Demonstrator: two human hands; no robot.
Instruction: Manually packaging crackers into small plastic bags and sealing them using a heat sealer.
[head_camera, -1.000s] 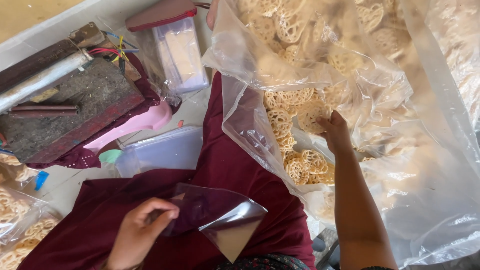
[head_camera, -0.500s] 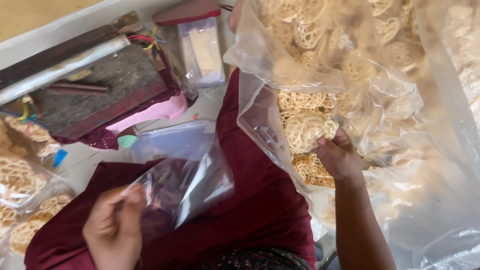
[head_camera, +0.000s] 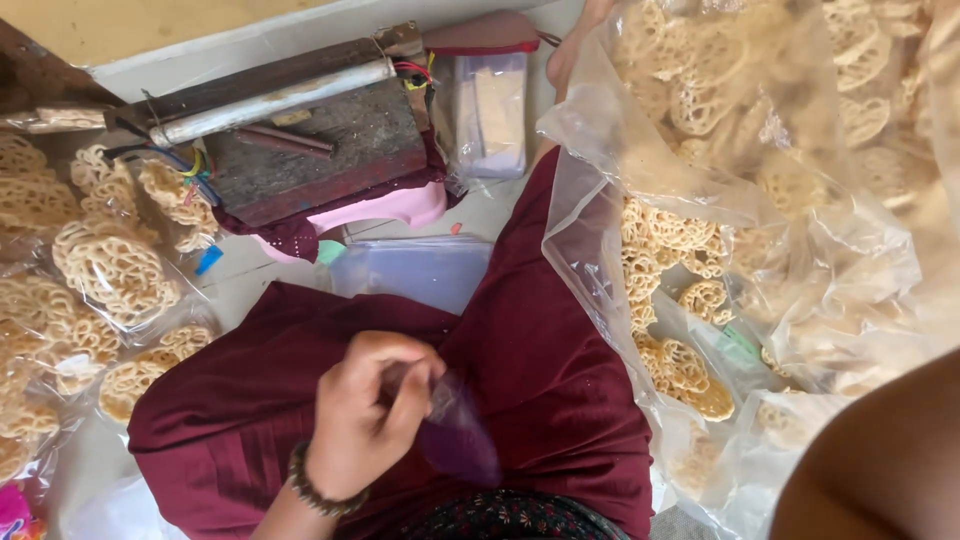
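Note:
My left hand (head_camera: 368, 415) rests over my maroon-clothed lap (head_camera: 540, 360), fingers pinched on a small clear plastic bag (head_camera: 458, 440) that hangs crumpled below the fingertips. A beaded bracelet circles that wrist. Of my right arm only the forearm (head_camera: 880, 460) shows, at the bottom right corner; the hand itself is out of frame. A big clear plastic sack (head_camera: 590, 250) full of pale lattice-shaped crackers (head_camera: 690, 365) lies open just right of my lap.
Several sealed bags of crackers (head_camera: 110, 270) are piled at the left. A wooden board with a metal bar and wires (head_camera: 300, 130) lies ahead, a pink cloth under it. A stack of flat clear bags (head_camera: 410, 270) sits before my knees, with a small clear packet (head_camera: 490, 110) beyond.
My left hand has drawn the small bag down onto my lap and bunched it. My right hand has come off the crackers in the sack and dropped out of view.

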